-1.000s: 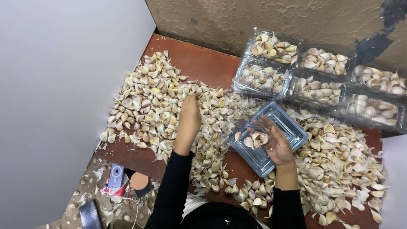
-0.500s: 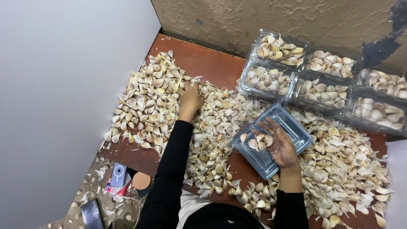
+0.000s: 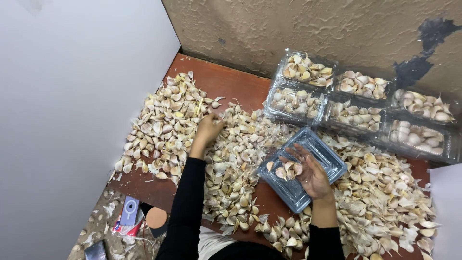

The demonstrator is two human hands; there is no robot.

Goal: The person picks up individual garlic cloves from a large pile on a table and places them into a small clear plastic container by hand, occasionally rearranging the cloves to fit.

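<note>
Garlic cloves [image 3: 168, 123] lie spread in a thick drift across the red counter [image 3: 226, 84], and a few already sit in the open grey tray [image 3: 332, 161] that rests among them near the middle. My left hand [image 3: 208, 131] is out over the left heap with the fingers curled together on the cloves there; from up here I cannot tell if it has one pinched or is only touching the pile. My right hand [image 3: 312, 174] lies over the near part of the tray, fingers spread and relaxed, palm up, with nothing clamped in it as far as I can see, the few loose cloves [image 3: 285, 169] just beside its fingertips. Behind the tray stand filled clear boxes [image 3: 361, 103] in two rows against the rough wall [image 3: 313, 33]. My worry is the tray: it sits tilted on loose cloves rather than flat on the counter, so I judge a push from the right wrist could tip it and spill what is in it back into the heap. Dry skins are mixed all through the pile, and the left hand could easily carry some in with a clove. At the counter's near left edge cloves lie right at the brink, above a phone [image 3: 130, 211] and litter on the floor [image 3: 103, 226]; a wide sweep of the left forearm would send them over.
</note>
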